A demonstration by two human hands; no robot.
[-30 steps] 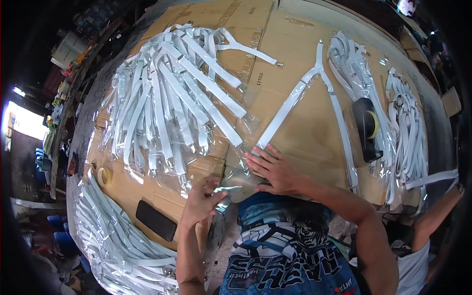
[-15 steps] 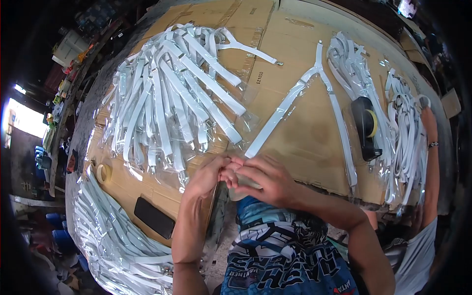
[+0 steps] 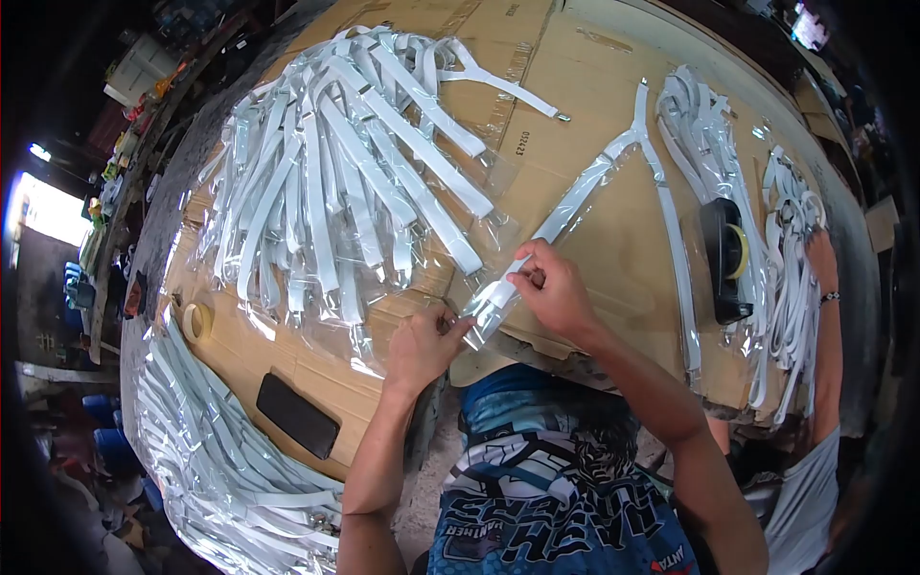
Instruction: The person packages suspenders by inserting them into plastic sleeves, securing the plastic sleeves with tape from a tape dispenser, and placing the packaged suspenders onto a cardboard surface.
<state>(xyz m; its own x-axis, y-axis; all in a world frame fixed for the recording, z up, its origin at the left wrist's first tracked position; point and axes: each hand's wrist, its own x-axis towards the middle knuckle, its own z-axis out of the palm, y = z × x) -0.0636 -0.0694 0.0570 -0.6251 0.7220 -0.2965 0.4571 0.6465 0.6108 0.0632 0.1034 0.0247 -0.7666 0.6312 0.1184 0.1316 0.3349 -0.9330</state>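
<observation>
Left hand [image 3: 418, 349] and right hand [image 3: 556, 293] both pinch the clear sleeve [image 3: 486, 323] around one leg of the white Y-strap [image 3: 575, 199], toward one o'clock. Heaped straps [image 3: 316, 172] at eleven look finished; this leg seems encased, its sleeve end unfastened.

Cardboard [image 3: 623, 249] lies on the table [image 3: 172, 206], bearing white straps [image 3: 319, 201] — plus a phone [image 3: 298, 416], tape roll [image 3: 205, 323] and tape dispenser [image 3: 721, 275].
</observation>
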